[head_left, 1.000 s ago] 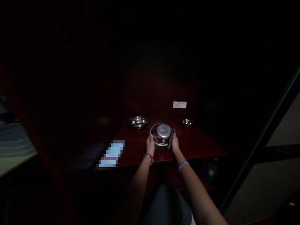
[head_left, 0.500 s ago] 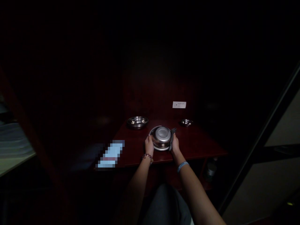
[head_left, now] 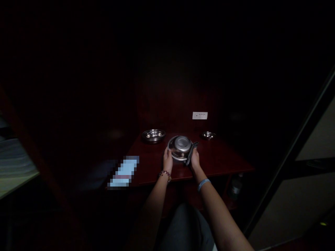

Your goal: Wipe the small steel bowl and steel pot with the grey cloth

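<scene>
A shiny metal bowl (head_left: 181, 146) is held bottom-up over the table, its base facing me. My left hand (head_left: 168, 161) grips its rim on the left side, the thumb on the outer wall. On the right, my right hand (head_left: 195, 159) presses a dark grey cloth (head_left: 192, 153) against the bowl's rim. The fingers of both hands are partly hidden behind the bowl and the cloth.
On the dark red table (head_left: 220, 157), stacked metal bowls (head_left: 153, 136) stand at the back left and a smaller metal bowl (head_left: 208, 135) at the back right. A white wall socket (head_left: 200, 115) sits above. A bottle (head_left: 236, 188) stands below the tabletop. A blurred-out bright patch (head_left: 124, 172) lies left.
The bowl has moved slightly away from me and tilted, with both hands still on it. The cloth has shifted down along the bowl's right rim and now slants more.
</scene>
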Motion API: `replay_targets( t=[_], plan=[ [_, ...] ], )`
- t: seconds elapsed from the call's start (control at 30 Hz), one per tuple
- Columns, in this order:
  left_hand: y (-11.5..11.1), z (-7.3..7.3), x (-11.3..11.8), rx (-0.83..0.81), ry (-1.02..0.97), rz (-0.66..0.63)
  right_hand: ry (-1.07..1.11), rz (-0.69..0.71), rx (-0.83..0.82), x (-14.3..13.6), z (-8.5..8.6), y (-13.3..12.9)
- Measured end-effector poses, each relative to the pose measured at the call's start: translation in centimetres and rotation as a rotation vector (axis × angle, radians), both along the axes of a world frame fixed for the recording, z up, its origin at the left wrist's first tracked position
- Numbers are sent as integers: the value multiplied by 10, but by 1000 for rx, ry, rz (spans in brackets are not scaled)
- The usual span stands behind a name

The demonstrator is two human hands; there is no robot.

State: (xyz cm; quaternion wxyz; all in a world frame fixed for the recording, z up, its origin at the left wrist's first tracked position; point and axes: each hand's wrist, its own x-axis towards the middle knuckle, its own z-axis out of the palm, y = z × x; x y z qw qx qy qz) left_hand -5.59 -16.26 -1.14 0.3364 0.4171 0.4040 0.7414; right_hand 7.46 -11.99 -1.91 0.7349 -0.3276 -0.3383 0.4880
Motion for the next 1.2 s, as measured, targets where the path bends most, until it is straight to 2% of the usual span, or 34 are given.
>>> replay_targets(
  t=[0.23,0.57,0.83,1.07,1.2],
  plan=[
    [-1,2,0,26,40,-24,47,23,-6,1,2,-2],
    [4,2,-3,59,-108,49,-22,51,-7,3,2,-1],
    [-4,4,-1,-22,-110,89,12,-38,-36,2,2,-3],
    [-11,9,2,-52,4,-98,89,-82,-43,1,4,-6],
    [-8,7,1,-31,28,-72,66,-67,-17,0,5,-5]
  ],
)
